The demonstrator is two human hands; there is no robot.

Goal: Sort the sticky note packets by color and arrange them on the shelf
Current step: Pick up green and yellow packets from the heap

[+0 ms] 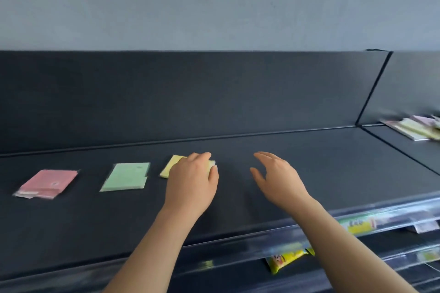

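Nearest to us, below and to the right of the yellow sticky note packet (171, 165), a yellow snack bag (283, 260) pokes out from a lower shelf under the clear price rail (357, 223). Above that rail lies the dark shelf (309, 162) we are working on.

Our left hand (190, 181) covers the right part of the yellow sticky note packet, fingers curled over its far edge and thumb at its right edge, gripping it as it lies flat on the shelf. Our right hand (276, 173) hovers to the right of that packet, apart from it, fingers spread and relaxed, holding nothing.

Just left of the yellow sticky note packet lies the green packet (126, 177), and farther left the pink packets (47, 183), which look like a small, slightly slipped stack in clear wrap. Far to the right and farther back, past the shelf divider, a blurred mixed pile (419, 128) of pastel packets waits, so we judge the sorting only begun.

Risks from here: the wrappers look slick, so letting go at an angle could leave the yellow one skewed or slid toward the green. The pink stack could shed its lower packet if bumped. Reaching for the mixed pile, our right arm passes near the shelf's front edge and could catch the rail.
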